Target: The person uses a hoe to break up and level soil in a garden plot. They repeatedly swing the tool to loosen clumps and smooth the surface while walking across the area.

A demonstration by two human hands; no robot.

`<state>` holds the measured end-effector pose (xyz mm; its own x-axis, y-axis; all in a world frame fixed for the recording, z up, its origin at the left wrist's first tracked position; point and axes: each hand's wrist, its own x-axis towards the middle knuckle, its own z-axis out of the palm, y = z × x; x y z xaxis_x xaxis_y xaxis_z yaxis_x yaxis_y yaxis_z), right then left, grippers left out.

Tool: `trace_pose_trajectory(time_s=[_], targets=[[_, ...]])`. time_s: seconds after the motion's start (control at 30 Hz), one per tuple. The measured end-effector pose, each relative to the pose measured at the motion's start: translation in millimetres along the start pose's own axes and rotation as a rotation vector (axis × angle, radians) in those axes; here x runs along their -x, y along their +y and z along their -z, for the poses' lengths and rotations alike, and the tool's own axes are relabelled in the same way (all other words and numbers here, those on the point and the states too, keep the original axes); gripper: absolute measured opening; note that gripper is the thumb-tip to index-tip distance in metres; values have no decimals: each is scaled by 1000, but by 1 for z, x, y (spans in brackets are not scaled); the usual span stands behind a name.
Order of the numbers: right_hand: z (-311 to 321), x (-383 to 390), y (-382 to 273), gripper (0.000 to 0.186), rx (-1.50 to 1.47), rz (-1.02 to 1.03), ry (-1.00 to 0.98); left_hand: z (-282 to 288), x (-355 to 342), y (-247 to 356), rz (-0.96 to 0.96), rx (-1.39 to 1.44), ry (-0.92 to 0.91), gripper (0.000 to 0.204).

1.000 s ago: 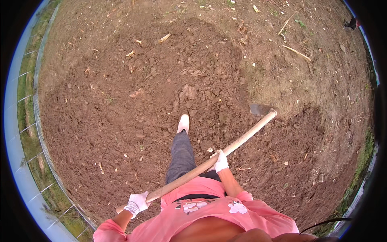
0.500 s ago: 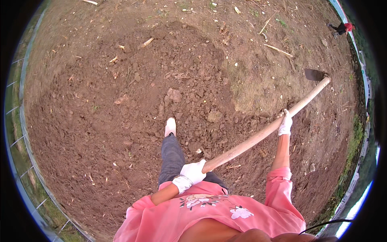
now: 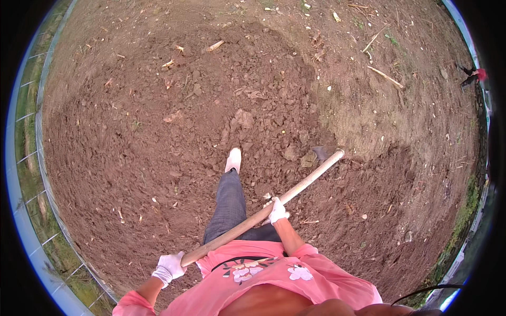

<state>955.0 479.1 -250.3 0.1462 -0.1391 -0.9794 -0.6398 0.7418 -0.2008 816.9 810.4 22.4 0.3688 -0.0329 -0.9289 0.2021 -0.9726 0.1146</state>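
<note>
A hoe (image 3: pixel 247 224) with a long pale wooden handle slants across my body, from low on the left up to the right. My left hand (image 3: pixel 170 267), in a white glove, is closed round the handle's butt end beside my hip. Farther along the shaft my right hand (image 3: pixel 277 211), gloved too, grips it in front of my thigh. The dark hoe blade (image 3: pixel 323 152) is at the soil, where loosened clods (image 3: pixel 291 152) meet smoother ground (image 3: pixel 363 124). Its lower edge is hard to make out against the dirt.
My white-shod foot (image 3: pixel 233 160) stands on the broken soil left of the blade. Dry stalks (image 3: pixel 386 77) and plant stubs (image 3: pixel 215 46) lie farther out. Another person (image 3: pixel 473 76) in red and black is at the far right. A fence (image 3: pixel 39 152) borders the left side.
Both hands have drawn the hoe back toward me and to the left. Its head has come from the far right down to the soil nearer my foot. The view has shifted slightly.
</note>
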Motion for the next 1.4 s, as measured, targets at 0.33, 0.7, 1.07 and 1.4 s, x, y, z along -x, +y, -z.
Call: trace_pose_trajectory(time_s=[0.33,0.7,1.07,1.4], targets=[[-28,144,-287,15,-85,775,-209,19,-149,144,-537,348,485,30],[-61,71,-364,17,132,881,-57,105,-134,199,-528,378,262,28],[-47,7,-60,15,215,109,57,29,-38,36,-122,292,53,44],[-6,87,-217,9,-50,565,-155,-5,-144,105,-461,165,398,35]])
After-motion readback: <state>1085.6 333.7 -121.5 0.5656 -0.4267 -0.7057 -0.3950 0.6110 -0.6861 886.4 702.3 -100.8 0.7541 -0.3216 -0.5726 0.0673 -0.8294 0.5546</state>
